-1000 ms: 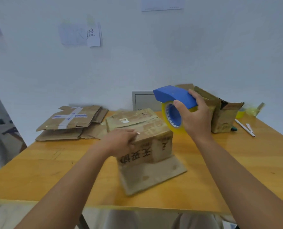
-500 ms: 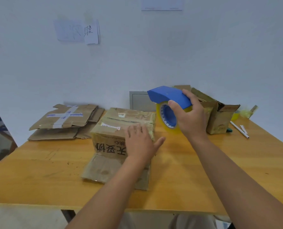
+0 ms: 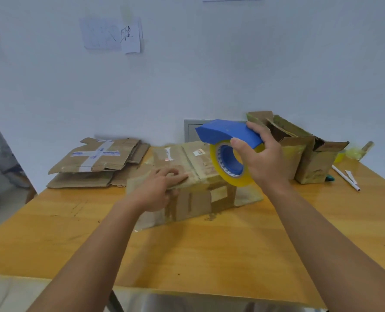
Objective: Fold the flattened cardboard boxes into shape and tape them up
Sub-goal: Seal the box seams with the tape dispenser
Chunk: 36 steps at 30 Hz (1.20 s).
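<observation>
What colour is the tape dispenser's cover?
Blue, on the tape dispenser, best in the head view.

Under my left hand (image 3: 157,190) I'm feeling a worn matt cardboard box (image 3: 187,176), patched with glossy tape. My right hand (image 3: 263,158) is gripping a smooth blue plastic dispenser (image 3: 227,132) carrying shiny yellowish tape (image 3: 229,170). The wooden table (image 3: 209,255) is gleaming, varnished.

Box (image 3: 187,167) now turned, end-on.

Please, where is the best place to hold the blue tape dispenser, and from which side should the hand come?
Probably the blue cover arching over the yellow roll, from the right side, as the right hand does: fingers over the top, thumb on the near face, roll left free.
</observation>
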{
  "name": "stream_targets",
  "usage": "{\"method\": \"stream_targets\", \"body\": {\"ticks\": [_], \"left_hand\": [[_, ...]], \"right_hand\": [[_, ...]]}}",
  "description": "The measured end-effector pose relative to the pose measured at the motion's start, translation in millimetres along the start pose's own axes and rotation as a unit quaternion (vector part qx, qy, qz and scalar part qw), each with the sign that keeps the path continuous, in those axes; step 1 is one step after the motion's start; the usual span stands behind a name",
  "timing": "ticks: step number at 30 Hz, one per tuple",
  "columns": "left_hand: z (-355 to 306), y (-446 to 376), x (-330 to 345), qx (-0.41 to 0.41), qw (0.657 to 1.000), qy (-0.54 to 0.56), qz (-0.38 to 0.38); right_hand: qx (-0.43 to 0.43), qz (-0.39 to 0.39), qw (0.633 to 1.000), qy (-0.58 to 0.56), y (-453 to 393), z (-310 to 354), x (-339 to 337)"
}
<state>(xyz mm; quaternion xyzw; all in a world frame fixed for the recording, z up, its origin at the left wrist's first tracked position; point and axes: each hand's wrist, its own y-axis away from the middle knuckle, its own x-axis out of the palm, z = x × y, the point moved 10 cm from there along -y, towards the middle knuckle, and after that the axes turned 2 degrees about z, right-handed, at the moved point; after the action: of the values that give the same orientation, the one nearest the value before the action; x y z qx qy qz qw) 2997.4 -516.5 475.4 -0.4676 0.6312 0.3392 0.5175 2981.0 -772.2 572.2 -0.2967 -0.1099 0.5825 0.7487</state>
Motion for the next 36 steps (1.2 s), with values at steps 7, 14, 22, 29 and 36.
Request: {"method": "stream_targets", "body": {"ticks": [7, 14, 22, 29, 36], "left_hand": [[1, -1, 0, 0.025, 0.996, 0.086, -0.031], [11, -16, 0, 0.053, 0.992, 0.106, -0.041], [8, -16, -8, 0.006, 0.962, 0.27, -0.031], [22, -30, -18, -0.147, 0.808, 0.564, -0.086], [14, -38, -11, -0.17, 0.741, 0.649, -0.012]], "right_hand": [[0.005, 0.038, 0.998, -0.041, -4, -7, 16], [-0.005, 0.114, 0.991, -0.071, -8, -7, 31], [0.029, 0.264, 0.963, -0.037, -26, -17, 41], [0.05, 0.264, 0.961, -0.069, -32, -30, 39], [0.043, 0.218, 0.967, -0.122, -30, -32, 34]]}}
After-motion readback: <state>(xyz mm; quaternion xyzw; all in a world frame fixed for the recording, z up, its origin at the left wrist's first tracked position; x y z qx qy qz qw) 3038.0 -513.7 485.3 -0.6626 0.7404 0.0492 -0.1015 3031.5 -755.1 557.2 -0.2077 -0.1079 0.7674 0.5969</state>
